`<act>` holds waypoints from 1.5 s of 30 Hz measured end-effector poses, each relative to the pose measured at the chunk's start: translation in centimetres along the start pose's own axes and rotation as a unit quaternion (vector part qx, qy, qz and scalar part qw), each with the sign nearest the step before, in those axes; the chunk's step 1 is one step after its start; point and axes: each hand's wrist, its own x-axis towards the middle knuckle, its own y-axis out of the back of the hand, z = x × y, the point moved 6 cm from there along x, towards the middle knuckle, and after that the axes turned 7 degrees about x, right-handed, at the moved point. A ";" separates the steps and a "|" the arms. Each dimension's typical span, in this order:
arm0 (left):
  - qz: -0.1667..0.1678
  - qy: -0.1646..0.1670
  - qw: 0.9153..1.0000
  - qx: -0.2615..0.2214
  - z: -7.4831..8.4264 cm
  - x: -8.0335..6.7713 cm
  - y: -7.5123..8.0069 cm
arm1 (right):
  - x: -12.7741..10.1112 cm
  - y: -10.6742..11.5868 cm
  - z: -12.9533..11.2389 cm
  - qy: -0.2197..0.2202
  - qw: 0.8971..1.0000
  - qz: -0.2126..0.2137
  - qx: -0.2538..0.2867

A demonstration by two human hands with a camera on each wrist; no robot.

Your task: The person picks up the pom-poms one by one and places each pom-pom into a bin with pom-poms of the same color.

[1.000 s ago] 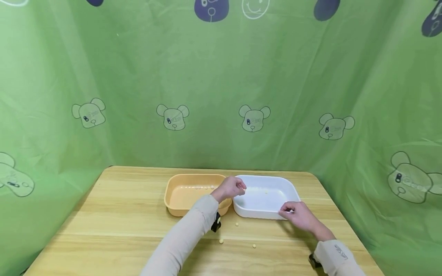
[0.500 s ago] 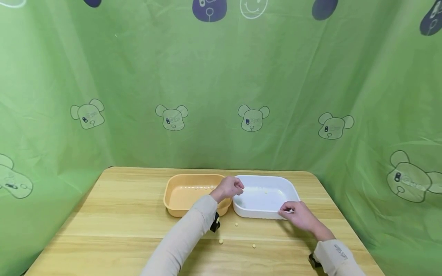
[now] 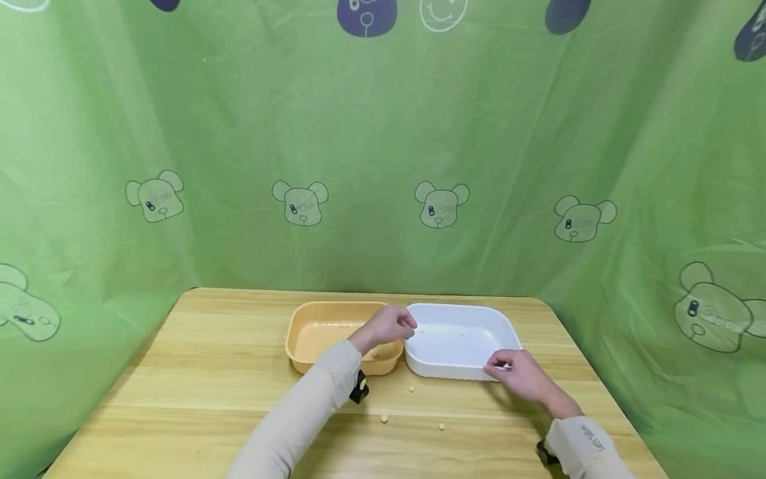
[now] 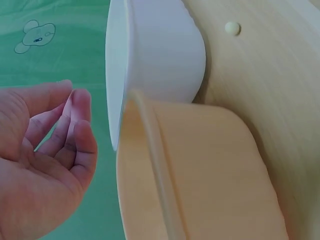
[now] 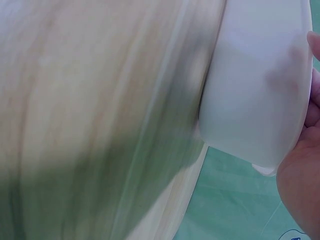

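Note:
An orange tray (image 3: 311, 339) and a white tray (image 3: 461, 356) stand side by side on the wooden table (image 3: 209, 372). My left hand (image 3: 399, 325) hovers over the orange tray's right end, next to the white tray's rim. In the left wrist view the left hand (image 4: 70, 102) has loosely curled fingers with nothing between them, beside the white tray (image 4: 160, 50) and orange tray (image 4: 200, 170). My right hand (image 3: 495, 364) pinches the white tray's near right corner; the right wrist view shows that hand (image 5: 302, 170) against the white tray (image 5: 255, 85).
Small pale beans (image 3: 411, 388) lie loose on the table in front of the trays, one more bean (image 4: 231, 27) showing in the left wrist view. A few beans (image 3: 342, 326) lie in the orange tray and some in the white one. Green printed cloth (image 3: 383, 166) surrounds the table.
My left hand has drawn back leftward from the white tray's edge to over the orange tray. A pale bean now shows in the orange tray below it. The right hand has stayed put.

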 end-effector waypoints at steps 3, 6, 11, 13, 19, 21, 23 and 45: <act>-0.008 -0.016 1.000 0.005 0.0 -0.7 0.4 | 0.0 0.0 0.1 -0.001 1.000 0.001 -0.003; -0.022 -0.029 0.999 0.004 -0.1 -1.6 0.5 | 0.0 -0.2 0.3 -0.007 1.000 -0.003 -0.006; -0.044 -0.036 0.998 -0.012 -0.5 -3.1 0.6 | 0.0 -0.3 0.5 -0.012 1.000 -0.008 -0.009; -0.049 -0.035 0.998 -0.019 -0.5 -3.7 0.7 | 0.0 -0.2 0.5 -0.014 1.000 -0.008 -0.008; -0.067 -0.051 0.996 -0.019 -0.5 -5.6 0.5 | -0.2 -0.2 0.4 -0.019 1.000 -0.008 -0.009; -0.079 -0.064 0.995 -0.003 -0.4 -6.2 0.2 | -0.2 -0.2 0.4 -0.021 1.000 -0.009 -0.010; -0.094 -0.075 0.993 0.012 -0.2 -6.9 -0.1 | -0.3 -0.2 0.3 -0.023 1.000 -0.009 -0.011; -0.189 -0.100 0.974 0.078 -2.8 -11.0 -3.5 | 0.2 -0.2 0.5 -0.026 1.000 -0.012 -0.005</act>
